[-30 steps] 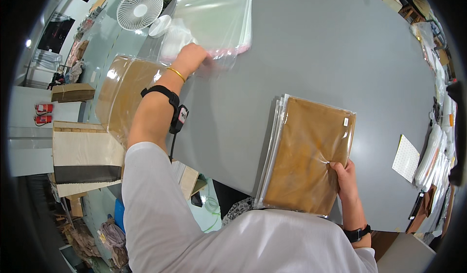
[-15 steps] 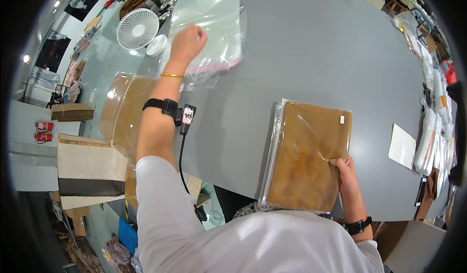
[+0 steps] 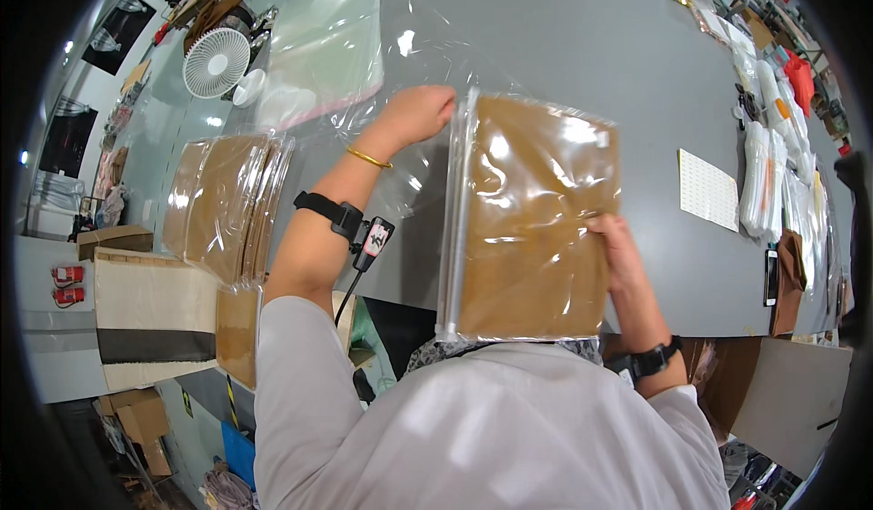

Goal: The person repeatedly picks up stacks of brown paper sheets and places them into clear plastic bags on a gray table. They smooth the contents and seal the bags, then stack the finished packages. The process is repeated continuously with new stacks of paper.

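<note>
At far left, a white desk fan (image 3: pixel 216 63) stood above a stack of clear sleeves (image 3: pixel 207 208) with flat brown contents, which sat at the left side of the counter (image 3: pixel 582 37). Beyond it lay a pile of pink-edged clear bags (image 3: pixel 332 42), its far end partly under other plastic.

A person's left hand (image 3: pixel 418 115), a gold bangle at the wrist, had its fingers curled together on a loose transparent bag (image 3: pixel 406 42); the fingertips were hidden, and the bag's outline was hard to trace against the gray surface.

At center, directly before the person, were layered plastic-wrapped brown packets (image 3: pixel 536 228), their flat brown contents visible through the film. Their long axis ran from the person's shirt toward the far side of the counter, the layered edges facing left. Glare washed out parts of the top packet.

The right hand (image 3: pixel 617 248) pinched the packets' right edge, thumb on top, the other fingers concealed beneath. Farther right lay a white sheet (image 3: pixel 707 190), then rolled plastic bags (image 3: pixel 757 183), a phone (image 3: pixel 771 275) and a brown strip (image 3: pixel 789 278).
</note>
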Tool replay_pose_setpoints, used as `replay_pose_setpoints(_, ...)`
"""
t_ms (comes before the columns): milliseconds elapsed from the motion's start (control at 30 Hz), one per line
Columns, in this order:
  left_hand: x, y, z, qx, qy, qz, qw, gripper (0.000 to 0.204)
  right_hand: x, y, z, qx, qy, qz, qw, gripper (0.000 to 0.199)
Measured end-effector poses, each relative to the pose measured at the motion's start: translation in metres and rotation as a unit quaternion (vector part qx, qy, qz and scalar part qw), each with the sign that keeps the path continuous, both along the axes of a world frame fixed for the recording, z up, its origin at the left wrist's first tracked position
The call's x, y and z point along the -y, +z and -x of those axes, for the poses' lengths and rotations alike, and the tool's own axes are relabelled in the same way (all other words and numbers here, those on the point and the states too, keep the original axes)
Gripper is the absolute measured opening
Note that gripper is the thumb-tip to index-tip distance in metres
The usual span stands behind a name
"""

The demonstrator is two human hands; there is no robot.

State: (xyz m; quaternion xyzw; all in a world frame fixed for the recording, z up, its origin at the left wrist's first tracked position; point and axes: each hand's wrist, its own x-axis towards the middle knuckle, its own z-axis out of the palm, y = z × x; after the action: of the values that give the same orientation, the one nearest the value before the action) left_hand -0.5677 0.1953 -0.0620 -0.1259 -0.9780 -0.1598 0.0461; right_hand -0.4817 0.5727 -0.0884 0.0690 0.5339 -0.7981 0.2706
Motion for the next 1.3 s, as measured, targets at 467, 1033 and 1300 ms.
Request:
replay_pose_setpoints(467,-0.010,-0.073,-0.146,-0.007,0.402,-0.157,0.902,0.031,0.043,-0.046,0.025,0.105,-0.156,0.035,0.982,0.023)
replay_pose_setpoints(1033,-0.038,-0.087,-0.132,0.029,0.404,-0.708,0.579,0.017,0.082,0.009,0.037,-0.304,-0.043,-0.336,0.890,0.076)
replay_pose_setpoints(1300,-0.044,-0.076,-0.122,0.034,0.359,-0.719,0.595,0.021,0.188,-0.026,0.001,-0.705,0.174,-0.611,0.315,0.066)
